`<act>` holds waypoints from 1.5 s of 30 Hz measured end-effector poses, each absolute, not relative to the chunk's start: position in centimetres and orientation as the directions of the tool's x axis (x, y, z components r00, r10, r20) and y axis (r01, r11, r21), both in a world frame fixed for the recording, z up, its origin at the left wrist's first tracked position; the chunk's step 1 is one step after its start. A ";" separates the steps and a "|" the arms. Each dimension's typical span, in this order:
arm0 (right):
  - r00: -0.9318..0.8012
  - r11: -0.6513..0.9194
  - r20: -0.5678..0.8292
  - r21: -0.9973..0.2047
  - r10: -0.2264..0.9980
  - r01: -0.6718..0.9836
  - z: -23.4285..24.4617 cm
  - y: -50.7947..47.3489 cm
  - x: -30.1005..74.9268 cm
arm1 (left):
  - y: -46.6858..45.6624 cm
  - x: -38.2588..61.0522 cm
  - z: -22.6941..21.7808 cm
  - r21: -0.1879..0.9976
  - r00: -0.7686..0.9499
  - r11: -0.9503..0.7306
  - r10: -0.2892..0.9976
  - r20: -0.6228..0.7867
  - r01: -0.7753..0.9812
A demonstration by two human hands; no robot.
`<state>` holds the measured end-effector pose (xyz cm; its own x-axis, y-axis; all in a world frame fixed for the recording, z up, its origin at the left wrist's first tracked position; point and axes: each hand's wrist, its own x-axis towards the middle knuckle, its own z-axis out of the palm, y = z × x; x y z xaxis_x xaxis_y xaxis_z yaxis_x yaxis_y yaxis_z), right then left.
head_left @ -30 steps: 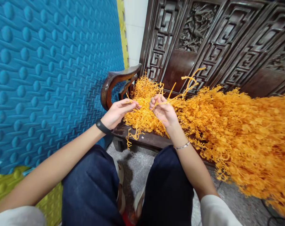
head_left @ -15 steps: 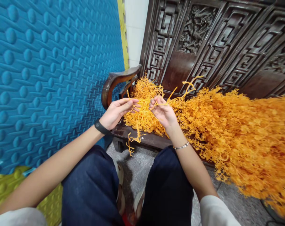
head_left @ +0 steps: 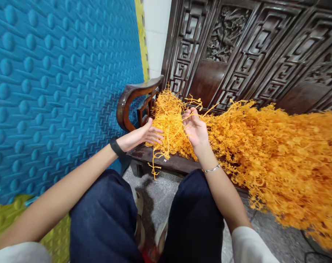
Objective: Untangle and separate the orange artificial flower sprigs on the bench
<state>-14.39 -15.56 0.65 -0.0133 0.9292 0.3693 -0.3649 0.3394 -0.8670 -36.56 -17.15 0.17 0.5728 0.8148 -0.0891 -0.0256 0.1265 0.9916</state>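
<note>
My left hand [head_left: 148,133] is open, thumb up and fingers stretched out over the edge of a small heap of orange plastic sprigs [head_left: 168,106]. Nothing is gripped in it. My right hand [head_left: 195,128] has its fingers curled round a thin, branching orange plastic sprig [head_left: 211,108]. Stems of the sprig stick out to both sides of the fingers, and its exact ends are lost against the orange behind. Another thin strand [head_left: 154,166] hangs over the front edge of the bench, below my left hand.
The dark wooden bench [head_left: 176,164] has a curved armrest [head_left: 122,107] at the left and a carved back [head_left: 209,78]. A large orange mass of similar sprigs [head_left: 292,157] spreads along the right. Blue foam matting [head_left: 58,91] stands at the left. A black cable [head_left: 309,252] lies at lower right.
My left hand has let go of the orange sprig, opened and dropped slightly. My right hand has shifted a little to the right, with the sprig still in its fingers.
</note>
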 end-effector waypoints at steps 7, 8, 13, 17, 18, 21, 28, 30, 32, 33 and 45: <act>0.088 0.414 0.417 -0.810 0.904 -0.414 -0.4 -14.4 -13.5 | -18.1 -36.7 0.9 0.987 0.791 0.131 0.593 -0.151 0.090; 0.092 0.413 0.415 -0.807 0.905 -0.422 -0.4 -14.3 -13.4 | -18.3 -36.7 1.0 0.988 0.793 0.118 0.592 -0.148 0.096; 0.115 0.375 0.371 -0.773 0.921 -0.512 -0.5 -14.2 -13.3 | -18.6 -36.8 1.4 0.993 0.782 0.073 0.612 -0.120 0.096; 0.095 0.335 0.343 -0.759 0.935 -0.559 -0.3 -14.3 -13.2 | -18.4 -36.9 1.1 0.992 0.797 0.052 0.590 -0.126 0.118; 0.071 0.328 0.348 -0.766 0.935 -0.553 -0.1 -14.4 -13.3 | -18.3 -36.9 1.1 0.991 0.786 0.058 0.604 -0.129 0.119; -0.008 0.288 0.352 -0.778 0.936 -0.559 0.4 -15.1 -13.6 | -18.2 -36.8 0.9 0.991 0.726 0.091 0.675 -0.132 0.096; -0.136 0.276 0.398 -0.807 0.907 -0.523 1.7 -16.8 -15.1 | -18.0 -36.7 0.7 0.986 0.704 0.125 0.691 -0.165 0.109; -0.168 0.272 0.415 -0.802 0.894 -0.533 1.8 -17.1 -15.3 | -18.0 -36.8 0.6 0.983 0.717 0.117 0.673 -0.183 0.141; -0.200 0.259 0.430 -0.790 0.880 -0.556 1.9 -17.3 -15.4 | -18.0 -36.8 0.6 0.981 0.728 0.103 0.658 -0.193 0.167; -0.216 0.249 0.433 -0.785 0.875 -0.567 1.9 -17.4 -15.4 | -18.0 -36.9 0.6 0.980 0.731 0.095 0.655 -0.192 0.173; -0.310 0.160 0.454 -0.741 0.835 -0.652 2.5 -17.9 -15.4 | -17.7 -37.0 0.4 0.989 0.683 0.120 0.715 -0.149 0.090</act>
